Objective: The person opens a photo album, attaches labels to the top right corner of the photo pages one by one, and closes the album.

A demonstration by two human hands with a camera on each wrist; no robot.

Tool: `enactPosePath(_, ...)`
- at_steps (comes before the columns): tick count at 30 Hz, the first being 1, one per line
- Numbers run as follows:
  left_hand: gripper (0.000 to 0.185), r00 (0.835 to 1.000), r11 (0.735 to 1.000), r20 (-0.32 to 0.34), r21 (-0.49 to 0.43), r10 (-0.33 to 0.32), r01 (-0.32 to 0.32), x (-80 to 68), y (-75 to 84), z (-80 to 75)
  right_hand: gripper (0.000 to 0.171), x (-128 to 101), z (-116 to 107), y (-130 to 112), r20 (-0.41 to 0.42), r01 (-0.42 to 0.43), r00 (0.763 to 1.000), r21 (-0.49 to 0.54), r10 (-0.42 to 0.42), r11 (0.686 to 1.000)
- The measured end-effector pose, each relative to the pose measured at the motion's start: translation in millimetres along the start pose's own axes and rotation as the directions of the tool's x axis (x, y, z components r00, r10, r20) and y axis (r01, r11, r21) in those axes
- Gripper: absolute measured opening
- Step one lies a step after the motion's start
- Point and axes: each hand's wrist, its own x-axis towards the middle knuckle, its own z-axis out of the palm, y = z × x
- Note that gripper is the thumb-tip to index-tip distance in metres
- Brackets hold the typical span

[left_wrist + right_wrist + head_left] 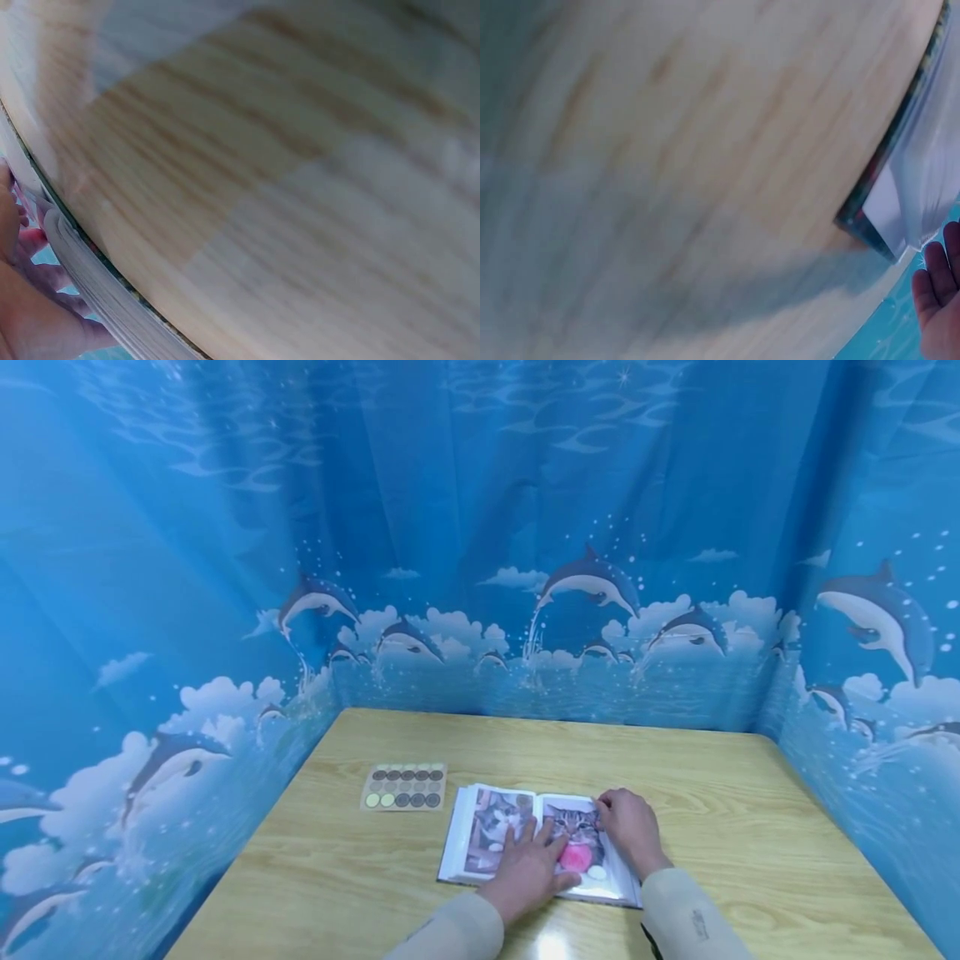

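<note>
An open photo album (487, 835) with cat pictures lies on the wooden table (525, 743), near its front edge. My left hand (528, 868) lies flat across the album's middle, fingers spread and pressing on the pages. My right hand (630, 827) rests on the right page, its bent fingers touching that page's top edge. The left wrist view shows the album's stacked page edges (90, 277) beside my left hand (22, 300). In the right wrist view an album corner (900, 202) lies just above my right hand (937, 300), whose fingers look relaxed.
A sheet of round stickers (405, 787), mostly dark with a few pale green ones, lies on the table left of and behind the album. Blue curtains printed with dolphins (592, 581) close in the table at the back and on both sides.
</note>
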Motion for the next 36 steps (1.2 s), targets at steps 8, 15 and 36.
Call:
enactPosePath(8,0.076,1.000,1.000,0.001,0.005,0.003,-0.003,0.8,0.8,1.2,0.019,-5.4,2.4,1.2,-0.031,0.049,0.998,-0.005,-0.049,0.999)
enactPosePath(15,0.076,1.000,1.000,-0.012,0.012,0.009,-0.008,0.8,1.0,1.3,0.021,-7.6,6.5,0.7,-0.048,0.092,0.994,-0.049,-0.095,0.995)
enactPosePath(36,0.075,1.000,1.000,-0.015,0.014,0.005,-0.005,-1.1,2.3,-2.4,0.019,-17.6,13.6,0.7,-0.082,0.269,0.954,-0.189,-0.288,0.944)
